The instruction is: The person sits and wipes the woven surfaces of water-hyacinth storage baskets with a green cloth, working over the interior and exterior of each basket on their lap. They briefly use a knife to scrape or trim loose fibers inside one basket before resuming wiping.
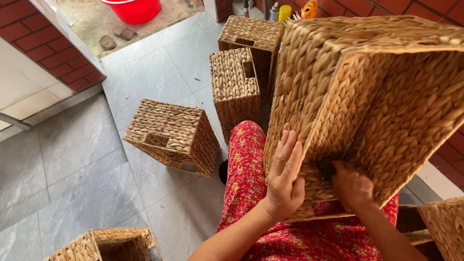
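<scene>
Head camera looks steeply down (close) over lap and floor (85, 154).

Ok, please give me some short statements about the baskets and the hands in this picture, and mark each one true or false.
1. The left hand lies flat against the side of the big woven basket. True.
2. The right hand holds a red bucket. False: it is at the basket's lower edge; the red bucket stands far away by the doorway.
3. A basket on its side lies on the grey tiled floor. True.
4. The big basket rests on the floor. False: it is held up, tilted, over the lap.
5. An open basket stands at the lower left. True.
</scene>
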{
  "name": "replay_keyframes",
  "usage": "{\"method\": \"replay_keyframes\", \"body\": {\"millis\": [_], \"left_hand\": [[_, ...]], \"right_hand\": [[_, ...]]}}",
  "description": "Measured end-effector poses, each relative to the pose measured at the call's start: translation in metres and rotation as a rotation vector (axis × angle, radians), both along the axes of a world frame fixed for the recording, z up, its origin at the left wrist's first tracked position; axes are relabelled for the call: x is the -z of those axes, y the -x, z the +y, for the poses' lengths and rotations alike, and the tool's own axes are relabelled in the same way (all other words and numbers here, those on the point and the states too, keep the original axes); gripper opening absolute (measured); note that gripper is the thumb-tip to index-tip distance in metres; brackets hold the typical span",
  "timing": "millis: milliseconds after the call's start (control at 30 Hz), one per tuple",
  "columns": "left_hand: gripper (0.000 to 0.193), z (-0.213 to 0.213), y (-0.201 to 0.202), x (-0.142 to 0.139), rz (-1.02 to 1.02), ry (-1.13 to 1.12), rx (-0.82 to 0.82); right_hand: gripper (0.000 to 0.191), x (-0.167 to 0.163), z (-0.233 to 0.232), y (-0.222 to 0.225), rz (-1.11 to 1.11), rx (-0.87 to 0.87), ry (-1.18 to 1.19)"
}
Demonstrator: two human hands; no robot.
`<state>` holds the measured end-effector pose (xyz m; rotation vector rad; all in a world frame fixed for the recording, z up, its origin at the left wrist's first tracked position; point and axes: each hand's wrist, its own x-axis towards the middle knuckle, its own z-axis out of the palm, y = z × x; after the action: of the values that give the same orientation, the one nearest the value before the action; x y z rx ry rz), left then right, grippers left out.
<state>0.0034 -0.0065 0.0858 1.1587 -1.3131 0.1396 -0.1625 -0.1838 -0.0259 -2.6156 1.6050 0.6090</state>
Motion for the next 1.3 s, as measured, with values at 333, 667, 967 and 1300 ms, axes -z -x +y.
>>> {"method": "replay_keyframes", "body": {"millis": [333,667,967,1300], "left_hand": [[0.081,-0.005,-0.005,0.006,0.051,-0.030,-0.016],[0.083,0.000,-0.008,0.013,0.116,-0.024,-0.022],[0.082,-0.002,-0.008,0.018,0.100,-0.020,-0.015],[0.082,0.005,-0.011,0.023,0.119,-0.051,-0.038]], "right_hand": [[0.042,0.020,0.070,-0.065,-0.624,-0.545,-0.003],[0.051,-0.013,-0.009,0.008,0.059,-0.256,0.132],[0.039,0.029,0.073,-0.072,-0.375,-0.367,-0.029],[0.065,-0.030,-0.008,-0.002,0.145,-0.187,-0.098]]}}
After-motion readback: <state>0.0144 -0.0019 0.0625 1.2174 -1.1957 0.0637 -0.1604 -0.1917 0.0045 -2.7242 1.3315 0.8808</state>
